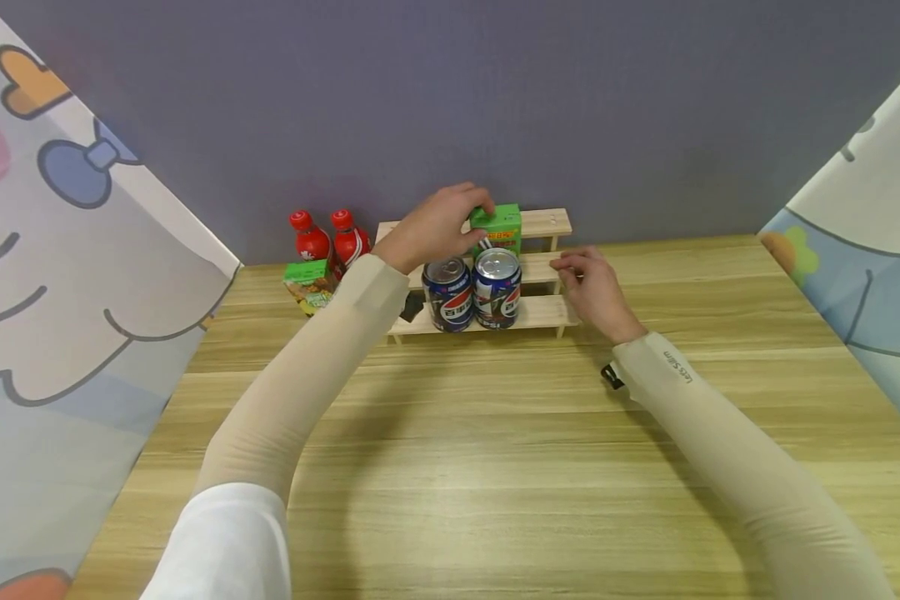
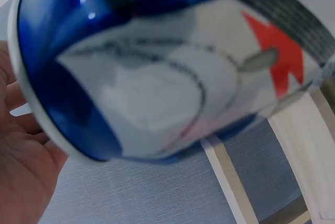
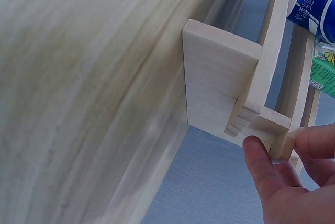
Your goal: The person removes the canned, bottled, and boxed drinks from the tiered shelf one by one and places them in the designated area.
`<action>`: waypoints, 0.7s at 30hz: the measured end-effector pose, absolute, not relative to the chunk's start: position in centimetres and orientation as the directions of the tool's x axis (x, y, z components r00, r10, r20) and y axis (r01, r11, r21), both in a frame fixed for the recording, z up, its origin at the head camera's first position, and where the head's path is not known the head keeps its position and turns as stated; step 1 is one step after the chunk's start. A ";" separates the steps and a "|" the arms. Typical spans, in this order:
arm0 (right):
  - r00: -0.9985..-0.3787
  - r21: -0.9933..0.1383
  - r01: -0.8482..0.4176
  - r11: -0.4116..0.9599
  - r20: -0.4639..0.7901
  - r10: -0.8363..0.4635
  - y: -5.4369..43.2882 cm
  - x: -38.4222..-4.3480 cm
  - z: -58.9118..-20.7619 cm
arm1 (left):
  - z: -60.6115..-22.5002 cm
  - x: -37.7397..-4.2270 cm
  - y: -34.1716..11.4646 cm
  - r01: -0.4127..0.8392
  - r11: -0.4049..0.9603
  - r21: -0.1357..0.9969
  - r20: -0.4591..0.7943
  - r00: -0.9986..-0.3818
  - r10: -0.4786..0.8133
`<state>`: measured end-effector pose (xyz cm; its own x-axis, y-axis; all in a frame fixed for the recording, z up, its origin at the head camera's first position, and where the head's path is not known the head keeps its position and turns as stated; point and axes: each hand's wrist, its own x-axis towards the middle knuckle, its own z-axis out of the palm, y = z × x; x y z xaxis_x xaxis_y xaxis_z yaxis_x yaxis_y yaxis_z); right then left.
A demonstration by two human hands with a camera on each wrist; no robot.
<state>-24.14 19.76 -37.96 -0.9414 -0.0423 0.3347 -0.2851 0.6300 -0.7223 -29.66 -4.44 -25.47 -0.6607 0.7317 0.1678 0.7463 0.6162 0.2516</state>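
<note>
My left hand (image 1: 444,223) reaches over the tiered wooden rack (image 1: 543,312) and grips a green drink carton (image 1: 504,218) by its left side, fingers at the top. Two blue Pepsi cans, a left can (image 1: 447,296) and a right can (image 1: 497,287), stand side by side in front of the carton on the rack. A large blue can (image 2: 146,82) hides most of the left fingers in the left wrist view. At the rack's right end my right hand (image 1: 594,292) pinches the tip of the middle slat (image 3: 282,143) between thumb and fingers.
Left of the rack stand two red-capped bottles, one (image 1: 312,242) beside the other (image 1: 351,242). A smaller green-topped carton (image 1: 309,283) is in front of them. A grey wall (image 1: 645,125) rises behind the wooden table (image 1: 495,467), with cartoon-printed panels at both sides.
</note>
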 end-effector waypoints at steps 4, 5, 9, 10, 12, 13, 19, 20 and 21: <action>-0.941 -0.725 -0.285 0.627 0.335 -0.041 19.6 -24.2 -38.0 | -25.6 -29.6 -4.7 0.732 0.624 0.276 0.180 -0.676 0.714; -0.941 -0.725 -0.286 0.626 0.336 -0.041 19.6 -24.2 -38.0 | -25.6 -29.6 -4.8 0.725 0.629 0.281 0.182 -0.683 0.707; -0.941 -0.725 -0.288 0.625 0.337 -0.042 19.5 -24.2 -38.0 | -25.5 -29.6 -5.2 0.701 0.649 0.296 0.187 -0.708 0.681; -0.940 -0.725 -0.289 0.626 0.338 -0.042 19.5 -24.2 -38.0 | -25.4 -29.6 -5.4 0.696 0.653 0.298 0.188 -0.714 0.675; -0.939 -0.722 -0.291 0.628 0.343 -0.041 19.5 -24.2 -38.0 | -25.2 -29.6 -5.6 0.700 0.647 0.304 0.203 -0.711 0.674; -0.938 -0.720 -0.291 0.629 0.344 -0.040 19.6 -24.2 -38.0 | -25.2 -29.6 -5.8 0.701 0.645 0.303 0.210 -0.710 0.672; -0.941 -0.723 -0.285 0.630 0.337 -0.039 19.7 -24.3 -38.1 | -24.7 -29.5 -6.7 0.721 0.625 0.298 0.275 -0.692 0.667; -0.941 -0.723 -0.285 0.629 0.337 -0.039 19.8 -24.2 -38.1 | -24.6 -29.5 -6.9 0.723 0.624 0.296 0.282 -0.690 0.666; -0.941 -0.722 -0.285 0.631 0.337 -0.039 19.8 -24.2 -38.1 | -24.6 -29.5 -7.0 0.720 0.630 0.290 0.281 -0.694 0.663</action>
